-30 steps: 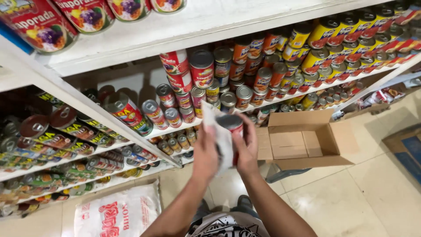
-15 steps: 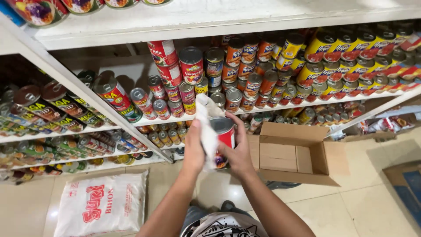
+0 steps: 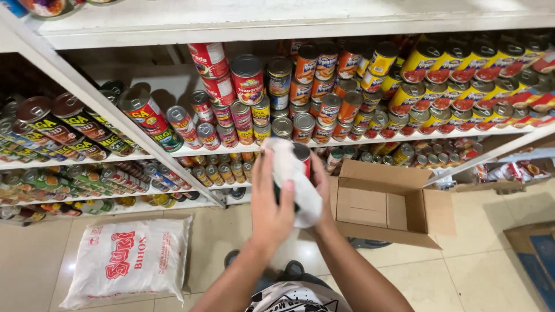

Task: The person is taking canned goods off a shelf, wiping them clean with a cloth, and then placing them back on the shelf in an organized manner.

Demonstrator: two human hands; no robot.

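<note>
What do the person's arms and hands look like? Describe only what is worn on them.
Both forearms are bare, with no sleeves in view. The left hand and the right hand wear no gloves, and no watch, ring or band shows on either. The wrists are plain and unmarked. Below the arms, a white shirt with dark print shows.

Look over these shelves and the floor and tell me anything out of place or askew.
Several large red cans at the shelf corner lie tipped on their sides instead of standing. An open cardboard box and a white bag sit on the floor. Otherwise nothing spilled. The left hand rubs a white cloth over a can held in the right hand.
</note>
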